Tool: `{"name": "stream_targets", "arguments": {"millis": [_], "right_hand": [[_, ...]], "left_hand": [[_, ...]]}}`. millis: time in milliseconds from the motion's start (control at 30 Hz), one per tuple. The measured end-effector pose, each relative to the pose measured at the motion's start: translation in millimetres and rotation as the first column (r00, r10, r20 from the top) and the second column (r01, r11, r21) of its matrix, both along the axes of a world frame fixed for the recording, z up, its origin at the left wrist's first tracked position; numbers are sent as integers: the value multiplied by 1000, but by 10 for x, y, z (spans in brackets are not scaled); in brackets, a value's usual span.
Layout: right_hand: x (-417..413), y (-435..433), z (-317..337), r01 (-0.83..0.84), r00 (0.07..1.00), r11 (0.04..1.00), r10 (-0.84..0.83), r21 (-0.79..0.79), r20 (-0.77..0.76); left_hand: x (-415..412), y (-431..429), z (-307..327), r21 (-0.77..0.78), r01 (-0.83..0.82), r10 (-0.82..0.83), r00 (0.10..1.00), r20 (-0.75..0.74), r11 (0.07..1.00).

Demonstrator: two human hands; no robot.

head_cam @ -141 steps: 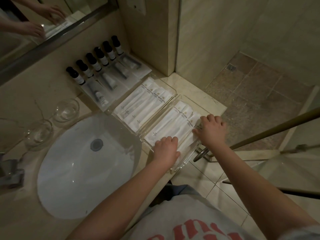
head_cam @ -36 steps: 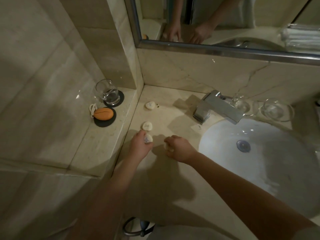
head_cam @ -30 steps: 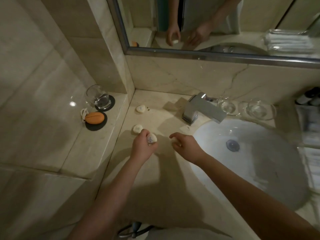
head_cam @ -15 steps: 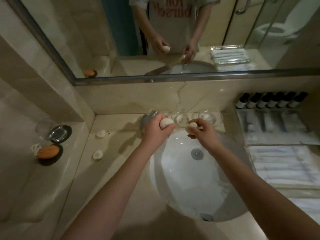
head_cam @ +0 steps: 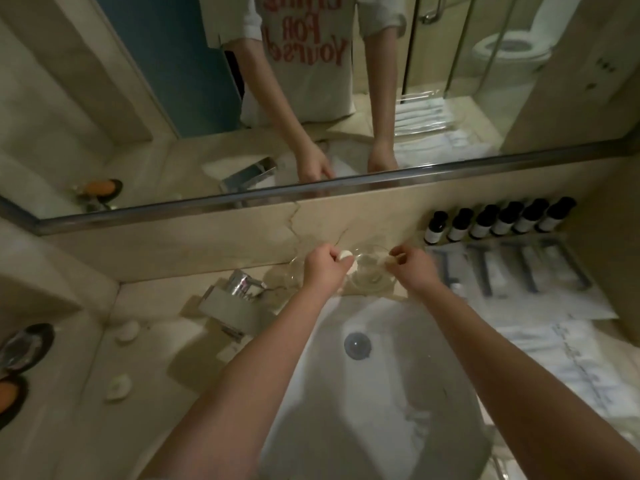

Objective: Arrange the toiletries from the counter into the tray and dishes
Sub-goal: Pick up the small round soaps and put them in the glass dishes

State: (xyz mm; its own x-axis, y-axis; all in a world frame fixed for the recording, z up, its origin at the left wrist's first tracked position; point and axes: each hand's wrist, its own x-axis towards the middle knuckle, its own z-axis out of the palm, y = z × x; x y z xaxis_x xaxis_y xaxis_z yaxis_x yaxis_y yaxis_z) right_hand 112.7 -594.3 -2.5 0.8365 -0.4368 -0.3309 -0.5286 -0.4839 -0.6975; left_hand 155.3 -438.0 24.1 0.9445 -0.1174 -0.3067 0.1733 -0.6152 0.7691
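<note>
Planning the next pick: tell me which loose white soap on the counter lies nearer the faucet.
The back soap, just left of the faucet. The front soap lies farther out, toward the counter's near edge.

Chrome faucet beside white sink

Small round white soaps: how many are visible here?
4. One soap is in the left hand, one in the right hand, two lie on the beige counter left of the chrome faucet. More may be hidden.
</note>
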Motion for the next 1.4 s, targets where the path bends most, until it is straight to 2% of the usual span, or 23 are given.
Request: {"name": "stream_targets", "arguments": {"millis": [100,233,300,400,467,533,600,667,733,833,1067,1400], "right_hand": [[100,-62,-71,-49,999,996,49,-74,-7],[133,-81,-155,-202,979,940,200,-274,-38],[124,-81,-212,-237,971,913,238,-333,-38],[125,-85,-230,-262,964,882,254,-391,-72],[129,-90,-211,-279,960,868,266,-410,-91],[122,-116,-196,-297,953,863,292,-409,-76],[109,-162,-192,-332,938,841,341,-427,-58],[107,-217,-177,-412,903,781,417,-470,-100],[118,-244,-151,-481,869,720,468,-501,-161],[149,-247,-145,-524,843,677,501,-517,-199],[221,-249,-153,-526,842,678,500,-514,-203],[242,-225,-166,-514,849,703,498,-492,-175]], "left_hand": [[132,-186,-210,-72,-53,46,994,-100,996],[211,-360,-440,-54,-51,40,982,-186,997],[213,-388,-473,116,72,-57,989,-135,991],[229,-377,-489,394,182,-180,983,-42,901],[232,-366,-458,515,211,-231,973,-26,831],[247,-344,-444,570,220,-258,966,-15,792],[264,-314,-445,525,234,-281,960,10,818],[275,-279,-470,448,329,-367,930,0,831],[288,-260,-516,429,437,-463,885,-49,790],[319,-253,-565,450,496,-525,848,-70,742],[337,-315,-604,427,419,-492,868,72,802],[358,-351,-611,393,426,-490,869,74,815]]}}
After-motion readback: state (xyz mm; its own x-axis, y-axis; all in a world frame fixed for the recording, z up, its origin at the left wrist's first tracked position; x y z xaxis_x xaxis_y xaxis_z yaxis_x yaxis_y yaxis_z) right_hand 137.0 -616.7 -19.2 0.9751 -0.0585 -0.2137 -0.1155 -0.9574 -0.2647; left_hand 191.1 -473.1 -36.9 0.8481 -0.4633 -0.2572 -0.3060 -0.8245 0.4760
